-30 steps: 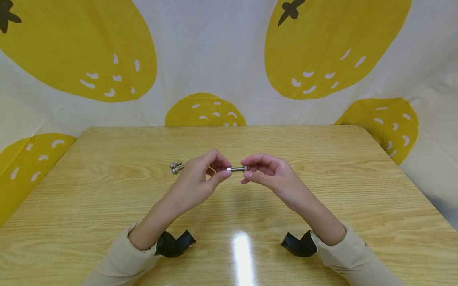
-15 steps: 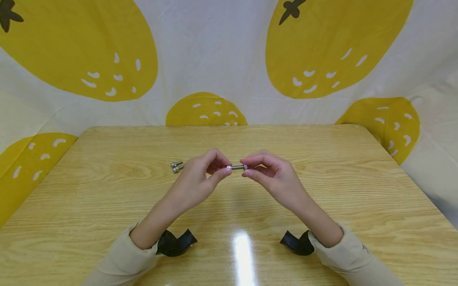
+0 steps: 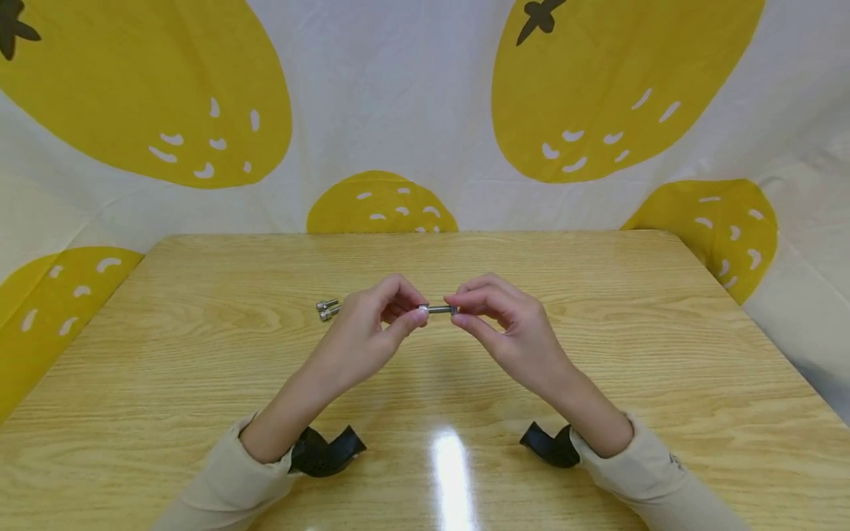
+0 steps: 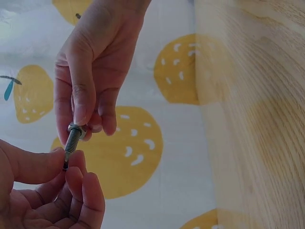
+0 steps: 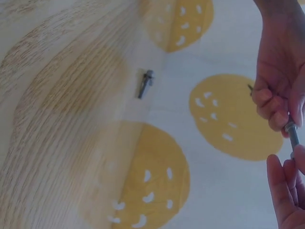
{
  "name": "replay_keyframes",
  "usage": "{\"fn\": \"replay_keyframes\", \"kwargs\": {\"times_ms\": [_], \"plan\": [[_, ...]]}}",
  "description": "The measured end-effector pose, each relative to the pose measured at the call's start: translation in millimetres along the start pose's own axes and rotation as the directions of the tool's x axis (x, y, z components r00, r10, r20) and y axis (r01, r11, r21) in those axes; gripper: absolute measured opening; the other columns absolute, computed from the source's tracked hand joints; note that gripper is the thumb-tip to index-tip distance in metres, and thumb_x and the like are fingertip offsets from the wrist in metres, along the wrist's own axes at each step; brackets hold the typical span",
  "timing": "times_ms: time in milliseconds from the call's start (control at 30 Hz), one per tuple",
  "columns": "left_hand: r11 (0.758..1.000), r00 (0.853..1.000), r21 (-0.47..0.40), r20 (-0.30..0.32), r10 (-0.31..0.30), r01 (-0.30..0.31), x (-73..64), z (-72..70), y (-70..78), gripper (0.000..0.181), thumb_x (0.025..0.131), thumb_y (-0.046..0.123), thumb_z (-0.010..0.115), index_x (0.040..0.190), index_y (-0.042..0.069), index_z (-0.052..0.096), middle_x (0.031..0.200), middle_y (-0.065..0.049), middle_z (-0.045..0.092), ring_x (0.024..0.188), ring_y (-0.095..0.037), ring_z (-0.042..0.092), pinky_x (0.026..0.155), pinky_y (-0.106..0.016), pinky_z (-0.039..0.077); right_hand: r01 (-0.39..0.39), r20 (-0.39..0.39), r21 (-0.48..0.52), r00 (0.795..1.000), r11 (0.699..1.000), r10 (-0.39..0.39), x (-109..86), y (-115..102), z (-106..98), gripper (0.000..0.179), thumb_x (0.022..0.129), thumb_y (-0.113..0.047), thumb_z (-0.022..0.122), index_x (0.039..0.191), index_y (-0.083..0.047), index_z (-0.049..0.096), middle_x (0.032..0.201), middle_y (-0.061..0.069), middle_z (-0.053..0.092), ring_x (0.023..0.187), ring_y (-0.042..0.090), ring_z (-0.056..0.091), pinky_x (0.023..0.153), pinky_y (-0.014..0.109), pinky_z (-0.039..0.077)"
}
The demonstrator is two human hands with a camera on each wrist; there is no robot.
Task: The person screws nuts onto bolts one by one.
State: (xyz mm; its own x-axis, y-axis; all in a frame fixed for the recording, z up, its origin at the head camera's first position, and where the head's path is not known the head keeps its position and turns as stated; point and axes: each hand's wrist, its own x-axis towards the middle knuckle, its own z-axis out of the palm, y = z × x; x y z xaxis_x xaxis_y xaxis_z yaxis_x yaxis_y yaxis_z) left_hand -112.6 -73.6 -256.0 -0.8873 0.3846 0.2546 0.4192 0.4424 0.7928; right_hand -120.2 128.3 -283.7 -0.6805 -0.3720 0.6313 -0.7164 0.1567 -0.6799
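Note:
A silver bolt (image 3: 439, 310) is held level above the table between both hands. My left hand (image 3: 361, 335) pinches its head end between thumb and fingers. At the other end sits a hex nut (image 4: 76, 128), which my right hand (image 3: 518, 324) pinches between thumb and index finger. Bare threads of the shank show between the two hands. Left of my left hand lie two more silver bolts (image 3: 325, 311), side by side on the table, their far ends partly covered by that hand.
The wooden table (image 3: 219, 354) reaches back to a white cloth (image 3: 392, 96) printed with yellow fruit. Black wrist mounts (image 3: 327, 451) stick out from both sleeves. A bright light reflection lies on the table's front part.
My right hand's fingers have shifted round the nut, and one finger behind the index has risen. The bolt has come up slightly. My left hand has hardly moved.

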Motion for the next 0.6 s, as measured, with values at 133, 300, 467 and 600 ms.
{"fn": "replay_keyframes", "kwargs": {"times_ms": [133,300,467,600], "plan": [[1.0,1.0,-0.008,0.005,0.003,-0.003,-0.3,-0.2,0.6,0.007,0.091,0.01,0.059,0.097,0.006,0.058,0.085,-0.005,0.065,0.071,-0.012,0.059,0.064,-0.029,0.051,0.066,-0.01,-0.062,0.998,0.996,-0.067,0.3,0.7,0.5,0.023,0.078,0.014,0.064,0.099,0.005,0.066,0.094,0.01,0.061,0.085,0.011,0.059,0.078,0.021,0.053],[1.0,1.0,0.001,0.002,0.025,-0.025,-1.1,0.3,0.5,0.007,0.091,0.009,0.059,0.097,0.006,0.057,0.085,-0.003,0.065,0.072,-0.011,0.058,0.064,-0.027,0.05,0.048,-0.004,-0.041,0.999,0.998,-0.048,0.2,0.8,-0.8,0.023,0.079,0.011,0.064,0.101,0.003,0.067,0.094,0.01,0.062,0.083,0.012,0.061,0.075,0.022,0.054],[0.999,0.999,0.007,-0.01,0.047,-0.047,-1.1,2.0,0.2,0.008,0.09,0.008,0.059,0.097,0.005,0.057,0.086,-0.003,0.065,0.073,-0.01,0.058,0.067,-0.028,0.051,-0.123,0.052,0.084,0.992,0.989,0.119,0.0,-3.1,-3.3,0.023,0.088,0.003,0.058,0.11,0.004,0.064,0.097,0.013,0.063,0.08,0.017,0.065,0.075,0.03,0.055],[0.998,0.998,0.019,-0.019,0.064,-0.064,-0.8,3.4,0.5,0.008,0.09,0.008,0.06,0.097,0.005,0.057,0.086,-0.003,0.065,0.074,-0.01,0.059,0.068,-0.027,0.052,-0.317,0.111,0.167,0.947,0.934,0.302,1.0,-8.2,-5.3,0.025,0.094,-0.008,0.054,0.115,0.002,0.061,0.096,0.011,0.062,0.079,0.019,0.067,0.079,0.032,0.055]]}}
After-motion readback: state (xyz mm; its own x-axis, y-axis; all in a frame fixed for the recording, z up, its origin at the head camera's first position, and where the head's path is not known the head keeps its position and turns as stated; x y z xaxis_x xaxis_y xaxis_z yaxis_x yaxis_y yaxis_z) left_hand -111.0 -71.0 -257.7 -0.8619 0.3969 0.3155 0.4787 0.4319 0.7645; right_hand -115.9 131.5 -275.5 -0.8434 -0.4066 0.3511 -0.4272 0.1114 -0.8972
